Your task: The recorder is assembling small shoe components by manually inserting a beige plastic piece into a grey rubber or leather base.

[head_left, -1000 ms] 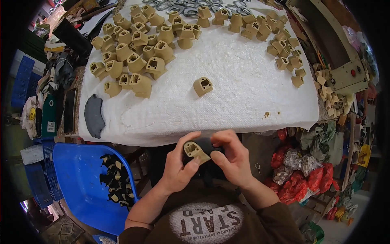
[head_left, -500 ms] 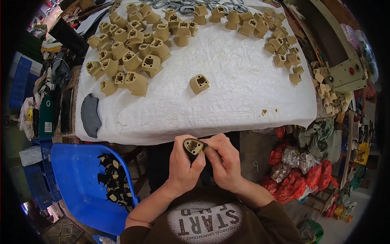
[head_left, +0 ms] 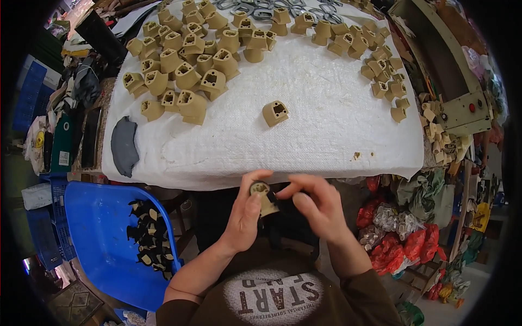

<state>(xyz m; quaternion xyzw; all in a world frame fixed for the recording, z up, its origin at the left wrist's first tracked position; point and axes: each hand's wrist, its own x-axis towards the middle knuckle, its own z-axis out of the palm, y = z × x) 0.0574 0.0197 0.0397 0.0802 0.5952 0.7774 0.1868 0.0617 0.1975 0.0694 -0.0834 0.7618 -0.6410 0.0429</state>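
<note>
My left hand (head_left: 242, 217) is wrapped round a tan hollow block (head_left: 268, 205) partly covered in black material, held over my lap in front of the table edge. Its end with the opening faces up, and part of its tan side shows bare. My right hand (head_left: 322, 209) is beside it, thumb and index finger apart, the index fingertip at the black covering. A single uncovered tan block (head_left: 275, 113) stands on the white sheet (head_left: 244, 146) beyond my hands.
Several tan blocks (head_left: 187, 76) crowd the table's far left, and others (head_left: 380, 68) the right. A dark grey curved piece (head_left: 124, 146) lies near the left edge. The blue tub (head_left: 92, 239) at lower left holds black-covered pieces (head_left: 152, 233). Red bags (head_left: 389, 250) lie at right.
My right hand has let go of the block's edge and drawn slightly right, its fingers spreading. The block has turned in my left hand, baring more of its tan side.
</note>
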